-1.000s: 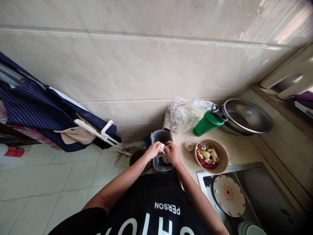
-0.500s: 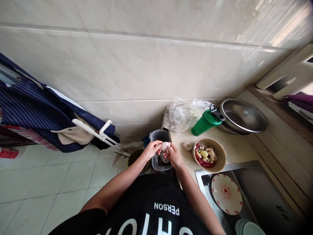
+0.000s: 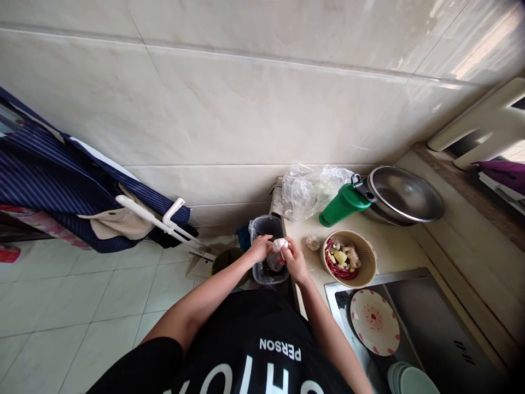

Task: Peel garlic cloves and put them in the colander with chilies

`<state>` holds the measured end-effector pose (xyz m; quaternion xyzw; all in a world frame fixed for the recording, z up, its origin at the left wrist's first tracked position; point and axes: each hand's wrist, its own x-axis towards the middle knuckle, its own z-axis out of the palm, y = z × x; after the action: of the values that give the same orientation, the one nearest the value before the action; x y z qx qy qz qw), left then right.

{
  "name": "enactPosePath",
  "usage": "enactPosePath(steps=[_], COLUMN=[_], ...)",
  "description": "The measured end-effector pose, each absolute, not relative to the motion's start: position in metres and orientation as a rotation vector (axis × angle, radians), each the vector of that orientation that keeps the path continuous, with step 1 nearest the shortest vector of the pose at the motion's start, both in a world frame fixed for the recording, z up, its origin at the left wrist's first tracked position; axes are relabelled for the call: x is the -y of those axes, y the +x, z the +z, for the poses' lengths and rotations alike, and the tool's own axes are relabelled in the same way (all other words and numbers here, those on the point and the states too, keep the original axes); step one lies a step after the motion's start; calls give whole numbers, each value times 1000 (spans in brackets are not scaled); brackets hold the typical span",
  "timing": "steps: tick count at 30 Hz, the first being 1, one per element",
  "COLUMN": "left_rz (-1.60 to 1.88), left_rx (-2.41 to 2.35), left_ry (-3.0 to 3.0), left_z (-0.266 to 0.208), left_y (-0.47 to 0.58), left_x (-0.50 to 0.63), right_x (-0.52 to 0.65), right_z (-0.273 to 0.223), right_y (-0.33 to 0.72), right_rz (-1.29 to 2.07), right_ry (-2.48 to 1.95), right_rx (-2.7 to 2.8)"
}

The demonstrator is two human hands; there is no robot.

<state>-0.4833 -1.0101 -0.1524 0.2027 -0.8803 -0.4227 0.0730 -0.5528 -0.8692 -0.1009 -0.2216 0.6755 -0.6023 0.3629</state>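
Glare streaks the tiled wall [image 3: 262, 109] at upper right.

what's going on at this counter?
Someone's right hand holds a garlic bulb above a plastic-lined bin. The left hand is close beside the bulb; whether it touches is too small to tell. A second bulb sits on the counter, left of a basket with red chillies and ginger in it. A green bottle lies tilted in view behind them.
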Motion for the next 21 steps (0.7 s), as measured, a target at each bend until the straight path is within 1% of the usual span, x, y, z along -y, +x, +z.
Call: enactPosePath(steps=[2, 5, 8, 11, 18, 21], left_rz=[-1249, -1336, -1544, -1693, -2159, -2301], left_rx=[2600, 2530, 2527, 2516, 2301, 2190], left_ry=[612, 567, 374, 328, 431, 494], left_z=[-142, -121, -99, -83, -81, -83], left_y=[-483, -478, -473, -468, -456, -452], left_x=[1008, 1005, 1004, 1002, 993, 987], right_x=[866, 863, 864, 865, 863, 865], right_z=[-104, -102, -94, -85, -81, -81], right_y=[-554, -556, -557, -555, -540, -531], right_rz=[-1433, -1264, -1179, -1140, -986, -948], right_ry=[-712, -912, -1122, -1268, -1276, -1248], right_rx=[-1957, -2216, -2231, -2183, -2311, -2371])
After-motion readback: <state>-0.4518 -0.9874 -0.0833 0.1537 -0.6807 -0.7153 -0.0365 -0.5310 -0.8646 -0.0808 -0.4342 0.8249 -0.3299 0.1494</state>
